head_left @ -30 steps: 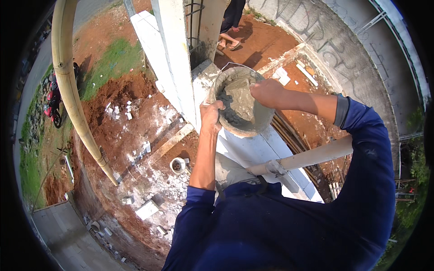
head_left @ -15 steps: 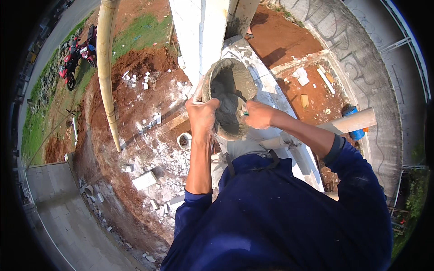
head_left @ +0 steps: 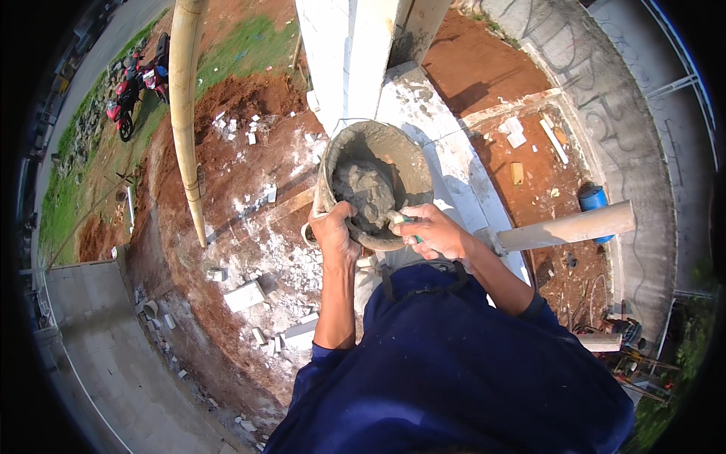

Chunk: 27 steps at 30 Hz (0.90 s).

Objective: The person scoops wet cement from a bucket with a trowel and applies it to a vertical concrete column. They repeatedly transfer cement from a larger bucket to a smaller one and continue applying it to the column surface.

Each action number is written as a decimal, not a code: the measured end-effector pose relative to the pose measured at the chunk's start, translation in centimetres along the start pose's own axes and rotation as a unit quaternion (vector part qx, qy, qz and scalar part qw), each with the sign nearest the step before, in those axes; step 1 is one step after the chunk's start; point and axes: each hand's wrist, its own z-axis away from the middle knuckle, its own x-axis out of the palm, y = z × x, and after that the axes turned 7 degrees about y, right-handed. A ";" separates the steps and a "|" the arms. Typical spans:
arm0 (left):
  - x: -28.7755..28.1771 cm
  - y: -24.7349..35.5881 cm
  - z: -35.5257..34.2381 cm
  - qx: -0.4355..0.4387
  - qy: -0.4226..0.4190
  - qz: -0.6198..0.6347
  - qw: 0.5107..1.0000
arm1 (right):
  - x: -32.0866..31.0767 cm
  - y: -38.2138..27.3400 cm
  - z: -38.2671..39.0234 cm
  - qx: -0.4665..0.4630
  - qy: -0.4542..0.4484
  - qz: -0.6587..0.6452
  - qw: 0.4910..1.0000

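In front of my body a round bucket (head_left: 415, 172), crusted with grey mortar, is tilted so that its inside shows. A mound of wet grey mortar (head_left: 364, 191) lies in it. My left hand (head_left: 335, 229) is closed on the bucket's near left rim, thumb over the edge. At the near right rim, my right hand (head_left: 436, 231) is closed round the handle of a trowel (head_left: 398, 218), with a bit of green showing at the fingers. The trowel's blade is hidden in the mortar.
Beyond the bucket rises a white column (head_left: 355, 60), beside a white wall top (head_left: 446, 129). A bamboo pole (head_left: 184, 98) hangs at left; a thick pole (head_left: 567, 227) juts out at right. Far below are red soil, white block pieces (head_left: 244, 296) and a blue drum (head_left: 594, 200).
The bucket has come nearer my body, and more of the mortar mound shows. My right hand has moved down and toward me with the trowel; my left hand still holds the rim.
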 end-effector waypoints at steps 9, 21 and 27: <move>0.7 -5.7 -3.7 -0.096 0.064 0.026 0.993 | -5.2 -1.5 0.3 -0.059 0.028 -0.015 0.998; 2.2 -7.5 -6.5 -0.136 0.065 0.034 0.988 | -8.5 -13.5 -1.7 -0.180 0.154 -0.097 0.967; -1.5 -6.1 -4.7 -0.133 0.097 0.033 0.986 | -9.8 -20.7 -13.0 -0.266 0.271 -0.087 0.921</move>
